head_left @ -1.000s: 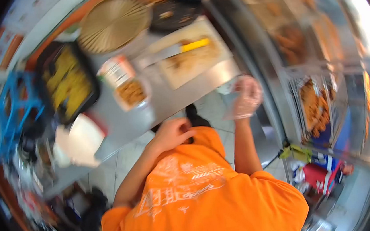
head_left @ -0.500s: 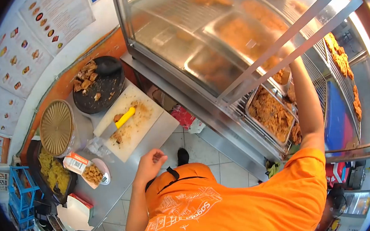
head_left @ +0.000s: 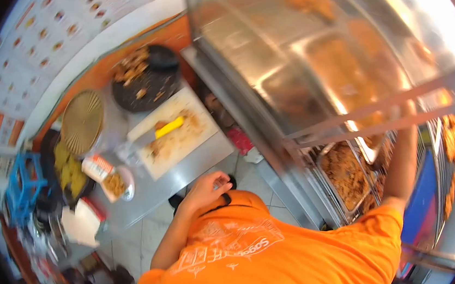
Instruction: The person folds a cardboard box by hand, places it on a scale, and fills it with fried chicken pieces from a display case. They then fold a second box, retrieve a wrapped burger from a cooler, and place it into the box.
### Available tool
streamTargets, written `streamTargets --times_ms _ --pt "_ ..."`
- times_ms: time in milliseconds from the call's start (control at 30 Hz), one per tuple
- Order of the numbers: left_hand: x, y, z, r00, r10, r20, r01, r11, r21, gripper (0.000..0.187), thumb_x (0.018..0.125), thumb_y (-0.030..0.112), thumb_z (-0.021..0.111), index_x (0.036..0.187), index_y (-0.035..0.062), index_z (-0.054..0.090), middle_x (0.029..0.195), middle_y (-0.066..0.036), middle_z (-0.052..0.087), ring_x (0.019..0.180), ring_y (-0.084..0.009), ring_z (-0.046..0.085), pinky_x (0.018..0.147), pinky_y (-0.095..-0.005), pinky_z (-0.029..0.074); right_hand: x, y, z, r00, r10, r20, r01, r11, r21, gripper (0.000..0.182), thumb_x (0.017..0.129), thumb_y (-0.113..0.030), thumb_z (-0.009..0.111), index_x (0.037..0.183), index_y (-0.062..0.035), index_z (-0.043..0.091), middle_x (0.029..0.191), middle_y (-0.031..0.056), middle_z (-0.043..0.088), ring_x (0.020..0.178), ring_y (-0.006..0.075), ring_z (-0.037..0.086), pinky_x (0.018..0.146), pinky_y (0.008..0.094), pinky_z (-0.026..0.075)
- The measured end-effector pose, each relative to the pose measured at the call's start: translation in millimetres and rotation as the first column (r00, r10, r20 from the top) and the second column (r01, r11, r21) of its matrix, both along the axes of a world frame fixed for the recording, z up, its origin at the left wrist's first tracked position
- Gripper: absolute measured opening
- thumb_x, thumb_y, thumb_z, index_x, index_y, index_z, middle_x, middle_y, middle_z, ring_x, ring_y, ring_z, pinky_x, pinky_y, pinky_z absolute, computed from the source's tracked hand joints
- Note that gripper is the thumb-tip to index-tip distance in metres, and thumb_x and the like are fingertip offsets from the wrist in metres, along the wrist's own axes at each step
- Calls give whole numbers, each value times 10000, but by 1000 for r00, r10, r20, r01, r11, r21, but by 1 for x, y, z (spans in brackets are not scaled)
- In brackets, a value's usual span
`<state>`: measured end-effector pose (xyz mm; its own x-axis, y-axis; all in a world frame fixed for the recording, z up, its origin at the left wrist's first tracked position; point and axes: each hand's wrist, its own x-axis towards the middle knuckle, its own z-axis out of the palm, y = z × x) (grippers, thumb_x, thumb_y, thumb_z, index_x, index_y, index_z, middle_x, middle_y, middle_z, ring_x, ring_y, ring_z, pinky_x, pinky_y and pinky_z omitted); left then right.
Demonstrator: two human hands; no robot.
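Note:
My right arm reaches into the glass-sided food cabinet (head_left: 221, 71). My right hand (head_left: 406, 105) is blurred behind the glass and metal frame, near a tray of fried pieces (head_left: 341, 71); its fingers do not show clearly. Lower in the cabinet, another metal tray holds fried, crumbed pieces (head_left: 346, 177). In front of my waist hangs my left hand (head_left: 209, 190), empty, with fingers loosely bent and apart. Nearest to it on the counter is a white cutting board (head_left: 206, 149) strewn with brown crumbs. A wide-bladed knife with a yellow handle (head_left: 169, 127) lies across the board.
A dark round board (head_left: 152, 97) with chopped pieces sits behind the cutting board. Along the counter stand a tub with a ribbed gold lid (head_left: 82, 120), a carton of fried bits (head_left: 115, 185), a dark tray of yellow food (head_left: 71, 173), a blue rack (head_left: 26, 183) and an open white box (head_left: 79, 224).
The view has turned, so the counter items sit further right and the cabinet looks more blurred. My left hand has come closer in front of my waist. My right arm stays inside the cabinet.

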<state>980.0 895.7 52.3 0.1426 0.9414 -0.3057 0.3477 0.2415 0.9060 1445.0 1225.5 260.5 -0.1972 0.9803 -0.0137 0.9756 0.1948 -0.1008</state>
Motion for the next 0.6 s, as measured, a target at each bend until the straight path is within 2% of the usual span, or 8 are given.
streamTargets --times_ms 133,300,333,400,433,467,533,600 --pt "-15 -10 -22 997 44 71 -47 998 44 282 889 261 697 1009 14 636 888 -89 685 847 -184 658 780 -314 525 46 -8 -7 983 24 -182 0 991 132 449 986 -182 479 1399 -14 423 1468 179 330 1312 305 402 1097 403 342" --pt "-49 -41 -18 992 85 93 -84 996 -16 266 897 248 689 1009 14 632 867 -78 681 826 -160 652 751 -304 522 44 -108 12 854 -157 -497 289 936 199 476 1011 -166 449 1452 -8 369 1565 176 241 1391 314 341 1152 411 304" --pt "-63 -52 -16 990 103 100 -101 994 -28 266 897 248 689 1009 14 632 867 -78 681 826 -160 652 751 -304 522 50 -131 10 900 8 -437 159 925 344 422 999 -146 464 1397 -7 439 1491 183 373 1366 309 384 1152 400 311" --pt "-88 -75 -14 979 135 152 -121 988 -100 269 897 244 690 1022 13 629 894 -72 678 818 -141 638 746 -282 512 -20 -212 14 384 132 -914 206 953 224 382 968 -109 493 1333 4 495 1349 174 510 1291 274 470 1092 367 390" --pt "-100 -89 -17 977 136 162 -119 987 -109 269 897 244 690 1022 13 629 894 -72 678 818 -141 638 746 -282 512 -46 -233 9 394 124 -911 204 954 218 382 968 -109 493 1333 4 495 1349 174 510 1291 274 470 1092 367 390" --pt "-114 -104 -21 967 177 184 -156 980 -124 272 899 243 689 1033 14 628 913 -69 674 821 -136 631 753 -274 509 -78 -249 -2 637 141 -758 176 930 322 368 950 -97 500 1302 8 520 1288 158 537 1246 258 500 1043 356 426" --pt "-145 -135 -33 950 234 208 -202 966 -164 277 907 244 680 1060 20 625 960 -62 663 833 -126 615 768 -269 505 -169 -280 -29 773 248 -583 -4 922 387 343 912 -100 525 1235 11 563 1196 122 571 1148 226 548 956 336 473" --pt "-176 -165 -39 958 235 164 -203 960 -191 276 909 245 678 1062 21 625 955 -65 664 832 -131 617 767 -274 505 -291 -285 -61 603 -156 -782 68 987 -144 336 846 -162 584 1149 -20 607 1107 82 602 1013 190 583 868 318 488"
